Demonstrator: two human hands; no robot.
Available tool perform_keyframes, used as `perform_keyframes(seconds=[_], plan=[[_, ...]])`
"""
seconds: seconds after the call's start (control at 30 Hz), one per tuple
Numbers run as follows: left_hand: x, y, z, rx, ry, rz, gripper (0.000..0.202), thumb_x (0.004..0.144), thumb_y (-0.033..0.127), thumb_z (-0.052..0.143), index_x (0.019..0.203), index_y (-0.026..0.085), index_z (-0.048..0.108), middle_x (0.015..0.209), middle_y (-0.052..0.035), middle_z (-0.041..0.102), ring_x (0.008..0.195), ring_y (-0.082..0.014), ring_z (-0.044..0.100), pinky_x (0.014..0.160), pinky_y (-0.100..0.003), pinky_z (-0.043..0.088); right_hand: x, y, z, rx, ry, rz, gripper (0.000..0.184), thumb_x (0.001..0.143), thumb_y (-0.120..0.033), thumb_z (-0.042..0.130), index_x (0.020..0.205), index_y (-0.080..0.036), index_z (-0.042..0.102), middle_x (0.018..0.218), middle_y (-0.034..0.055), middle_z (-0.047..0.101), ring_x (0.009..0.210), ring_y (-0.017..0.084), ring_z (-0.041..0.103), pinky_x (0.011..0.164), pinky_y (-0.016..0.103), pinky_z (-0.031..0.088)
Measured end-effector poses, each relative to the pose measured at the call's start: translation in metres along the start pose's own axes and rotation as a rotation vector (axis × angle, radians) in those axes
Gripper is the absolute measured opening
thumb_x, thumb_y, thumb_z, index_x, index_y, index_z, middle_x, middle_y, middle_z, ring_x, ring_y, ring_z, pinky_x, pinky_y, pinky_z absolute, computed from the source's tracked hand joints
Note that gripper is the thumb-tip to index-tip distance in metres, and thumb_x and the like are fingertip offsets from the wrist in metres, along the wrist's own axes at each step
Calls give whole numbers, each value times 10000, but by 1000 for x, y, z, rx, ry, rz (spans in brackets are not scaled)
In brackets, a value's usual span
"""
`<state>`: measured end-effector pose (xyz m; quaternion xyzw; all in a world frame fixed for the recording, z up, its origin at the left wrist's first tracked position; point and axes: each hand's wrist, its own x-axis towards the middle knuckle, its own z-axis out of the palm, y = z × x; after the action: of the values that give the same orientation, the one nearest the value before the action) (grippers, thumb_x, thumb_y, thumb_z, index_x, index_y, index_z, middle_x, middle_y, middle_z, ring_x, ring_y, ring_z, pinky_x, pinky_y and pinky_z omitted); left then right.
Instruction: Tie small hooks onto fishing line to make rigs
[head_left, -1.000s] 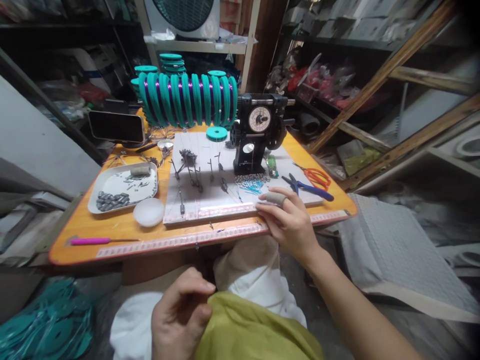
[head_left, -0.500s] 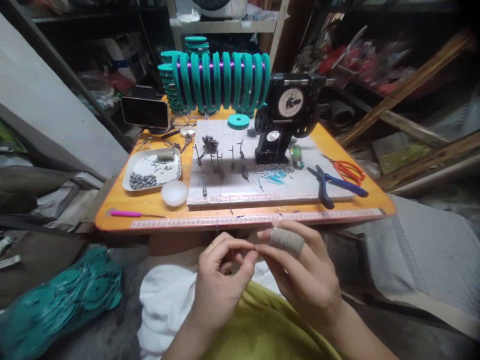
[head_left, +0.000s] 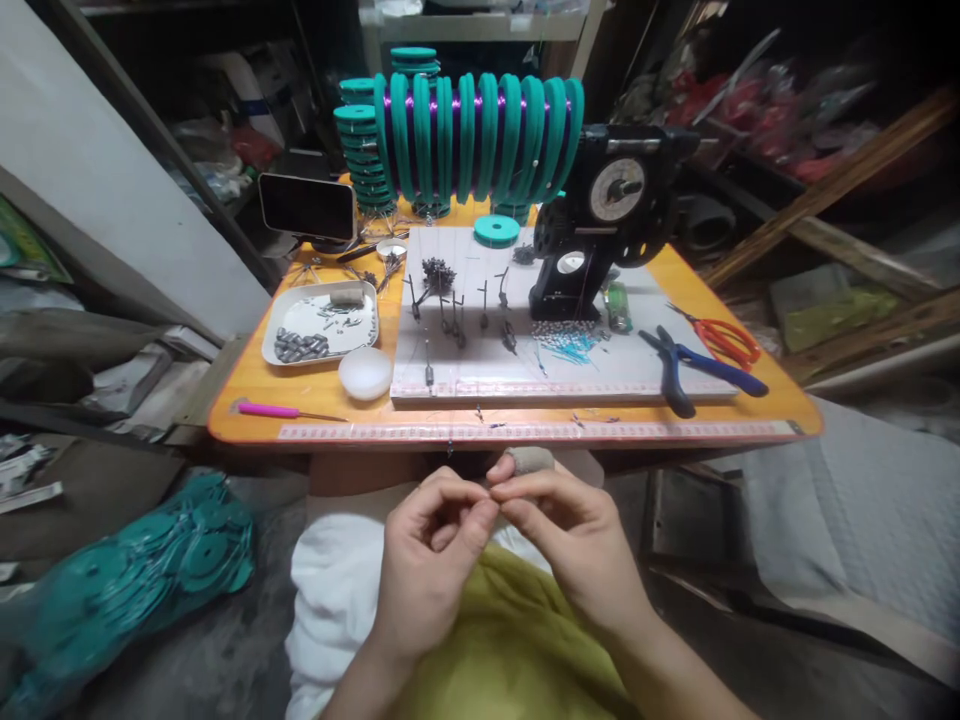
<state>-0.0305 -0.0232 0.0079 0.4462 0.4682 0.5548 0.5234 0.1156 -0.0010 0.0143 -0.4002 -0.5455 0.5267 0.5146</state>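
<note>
Over my lap, in front of the table edge, my left hand (head_left: 431,550) pinches with thumb and forefinger. Its fingertips meet those of my right hand (head_left: 574,535), which is pinched as well. Whatever lies between the fingertips is too small to make out. A grey-beige wrap (head_left: 531,460) covers a finger of my right hand. Just beyond the hands, a measuring tape strip (head_left: 420,431) runs along the edge of the orange table (head_left: 251,390). Small swivel-like bits (head_left: 495,425) lie near it. Thin lines with dark weights (head_left: 429,376) hang over the white board (head_left: 480,378).
Teal spools (head_left: 480,140) sit in a row on a black winding machine (head_left: 581,240). Blue-handled pliers (head_left: 694,375) and orange scissors (head_left: 724,340) lie at right. At left are a white tray (head_left: 300,295) of sinkers, a white bowl (head_left: 366,374), a pink-handled hook (head_left: 270,410) and a phone (head_left: 307,207).
My right hand has turned and its thumb now shows against the fingertips, with the wrapped finger further back. My left hand keeps its pinch. The whole view has shifted slightly.
</note>
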Motion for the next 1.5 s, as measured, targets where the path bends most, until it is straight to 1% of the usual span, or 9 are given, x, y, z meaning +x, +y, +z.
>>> perform_keyframes(seconds=[0.1, 0.2, 0.33, 0.6, 0.7, 0.8, 0.9, 1.13, 1.5], plan=[[0, 3, -1, 104, 27, 31, 102, 906, 275, 658, 820, 225, 678, 741, 39, 508, 566, -62, 376, 483, -194, 266, 3, -2, -3, 28, 2, -10, 131, 878, -246, 725, 906, -364, 773, 1005, -26, 732, 1031, 149, 663, 923, 276, 523], [2, 4, -1, 164, 28, 88, 65, 896, 235, 662, 832, 222, 672, 755, 32, 534, 592, -70, 415, 493, -192, 288, 5, -12, -6, -68, -103, -122, 182, 849, -187, 747, 923, -350, 779, 1126, -14, 716, 1084, 168, 639, 940, 298, 517], [2, 3, -1, 185, 8, 131, 62, 890, 188, 654, 899, 248, 668, 753, 48, 500, 579, -65, 380, 503, -184, 294, 7, -19, -1, -202, -87, -227, 228, 837, -125, 743, 939, -324, 784, 962, -8, 754, 932, 160, 660, 827, 289, 534], [-3, 8, 2, 91, 69, 97, 71, 895, 191, 642, 844, 238, 628, 753, 55, 490, 565, -51, 389, 477, -137, 310, 2, 2, 5, 136, 41, 115, 66, 827, -274, 782, 856, -332, 791, 916, -25, 784, 948, 153, 697, 903, 284, 527], [-3, 8, 2, 114, 104, 111, 79, 878, 177, 658, 853, 251, 644, 745, 55, 483, 579, -59, 408, 488, -144, 328, 0, 7, 10, 370, 74, 236, 89, 757, -312, 844, 828, -313, 789, 900, -18, 779, 913, 127, 687, 814, 220, 538], [-4, 7, 2, 185, 115, 160, 112, 865, 159, 665, 874, 271, 669, 729, 53, 470, 605, -80, 422, 521, -173, 352, 0, 5, 17, 559, 81, 323, 128, 715, -334, 873, 763, -275, 770, 871, -22, 758, 698, 67, 643, 670, 167, 520], [-5, 7, 4, 234, 120, 211, 145, 857, 139, 661, 883, 281, 681, 703, 56, 448, 594, -88, 425, 514, -190, 351, -1, 1, 24, 684, 89, 370, 160, 723, -351, 866, 745, -249, 744, 877, -19, 733, 633, 53, 605, 655, 175, 515], [-4, 11, 4, 360, 160, 321, 169, 819, 82, 670, 852, 247, 685, 666, 56, 440, 566, -85, 412, 497, -195, 338, -5, -3, 30, 695, 93, 413, 233, 755, -442, 820, 730, -225, 739, 867, 9, 687, 678, 87, 581, 676, 208, 516], [-5, 11, 3, 480, 165, 376, 188, 794, 47, 648, 835, 230, 659, 666, 54, 450, 575, -95, 405, 526, -207, 358, -5, -1, 29, 617, 88, 460, 200, 756, -432, 820, 753, -242, 757, 891, 20, 695, 806, 139, 618, 756, 247, 526]])
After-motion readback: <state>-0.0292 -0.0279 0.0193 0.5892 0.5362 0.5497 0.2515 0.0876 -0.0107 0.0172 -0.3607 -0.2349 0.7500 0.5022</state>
